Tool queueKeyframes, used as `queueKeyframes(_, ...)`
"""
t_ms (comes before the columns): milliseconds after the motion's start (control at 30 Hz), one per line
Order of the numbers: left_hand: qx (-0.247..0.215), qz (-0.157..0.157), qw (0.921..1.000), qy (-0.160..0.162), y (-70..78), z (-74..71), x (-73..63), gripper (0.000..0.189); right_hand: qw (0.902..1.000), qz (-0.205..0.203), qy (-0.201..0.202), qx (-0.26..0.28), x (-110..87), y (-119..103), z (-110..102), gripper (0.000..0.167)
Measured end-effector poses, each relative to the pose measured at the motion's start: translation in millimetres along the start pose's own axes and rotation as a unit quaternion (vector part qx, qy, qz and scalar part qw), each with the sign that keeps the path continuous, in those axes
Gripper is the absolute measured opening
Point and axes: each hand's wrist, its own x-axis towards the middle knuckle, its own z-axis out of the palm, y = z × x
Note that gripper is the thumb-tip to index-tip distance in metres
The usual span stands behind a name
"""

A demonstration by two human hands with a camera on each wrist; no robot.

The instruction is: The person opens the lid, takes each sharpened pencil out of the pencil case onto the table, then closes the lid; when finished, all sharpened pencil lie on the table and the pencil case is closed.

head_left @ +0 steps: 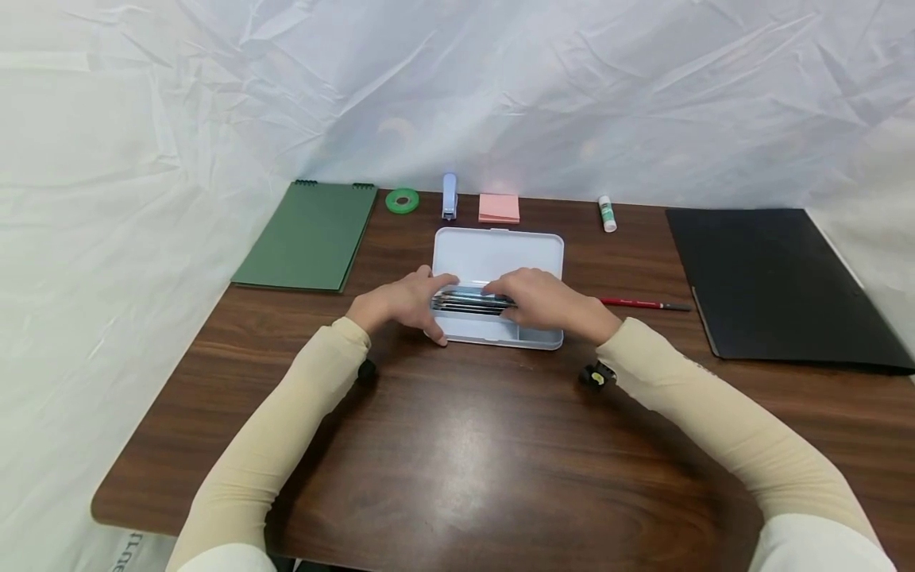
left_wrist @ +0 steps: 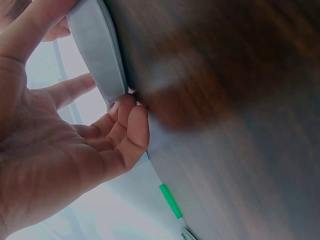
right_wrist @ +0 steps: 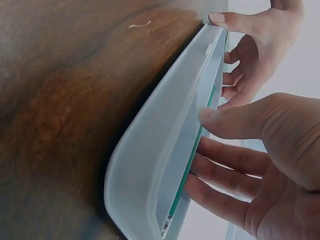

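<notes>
A white pencil case lies on the table with its lid raised at the back. Inside it several dark pencils lie side by side in the rear compartment. My left hand holds the case's left end, thumb at the front corner and other fingers round the end. Over the right part of the case is my right hand, its fingers reaching in at the pencils. In the right wrist view a green pencil runs between its extended thumb and fingers; whether they pinch it is unclear.
A red pencil lies right of the case, beside a black folder. Behind stand or lie a glue stick, pink sticky notes, a stapler and green tape. A green spiral pad is at left.
</notes>
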Motion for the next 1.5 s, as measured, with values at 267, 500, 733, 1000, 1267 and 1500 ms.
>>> queueKeyframes(267, 0.001, -0.003, 1.0000, 0.000, 0.9, -0.7, -0.5, 0.104, 0.9993, -0.027, -0.026, -0.008, 2.0, -3, 1, 0.043)
queueKeyframes(500, 0.005, -0.002, 1.0000, 0.000, 0.8, -0.7, -0.9, 0.105, 0.9978, -0.043, -0.051, -0.004, 5.0, -6, 0, 0.048)
queueKeyframes(733, 0.008, -0.001, 1.0000, 0.000, 1.1, -0.9, -1.0, 0.105, 0.9951, -0.062, -0.076, 0.015, 11.3, -3, 0, 0.052)
queueKeyframes(1000, 0.006, 0.000, 1.0000, 0.003, 0.2, -0.3, -0.8, 0.105, 0.9888, -0.074, -0.110, 0.068, 19.4, 5, -2, 0.060)
queueKeyframes(1267, 0.001, 0.000, 1.0000, 0.004, -0.6, 0.5, -0.4, 0.105, 0.9855, -0.093, -0.124, 0.070, 24.1, 6, -6, 0.059)
queueKeyframes(1500, 0.000, 0.000, 1.0000, 0.002, -0.2, 0.4, 0.7, 0.105, 0.9830, -0.088, -0.145, 0.071, 23.5, 6, -13, 0.059)
